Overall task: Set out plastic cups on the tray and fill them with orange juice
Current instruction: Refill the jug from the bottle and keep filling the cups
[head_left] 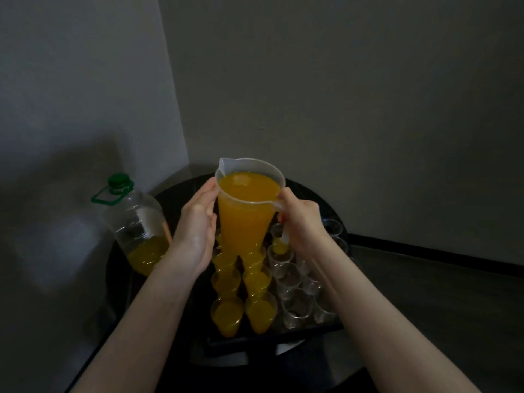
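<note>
The jug (pixel 246 211), nearly brimful of orange juice, is held above the cups on the tray (pixel 283 334). The right hand (pixel 302 222) grips its handle; the left hand (pixel 198 222) steadies its side with straight fingers. A quick tilt could slop juice past the spout, or swamp the light empty cups (pixel 297 302) beside the filled cups (pixel 241 307) near the tray's front edge.

juice-filled jug (pixel 247 211) above cups (pixel 256 313) on tray (pixel 255 340), right hand (pixel 302 222) round handle, left hand (pixel 195 225) flat alongside
</note>
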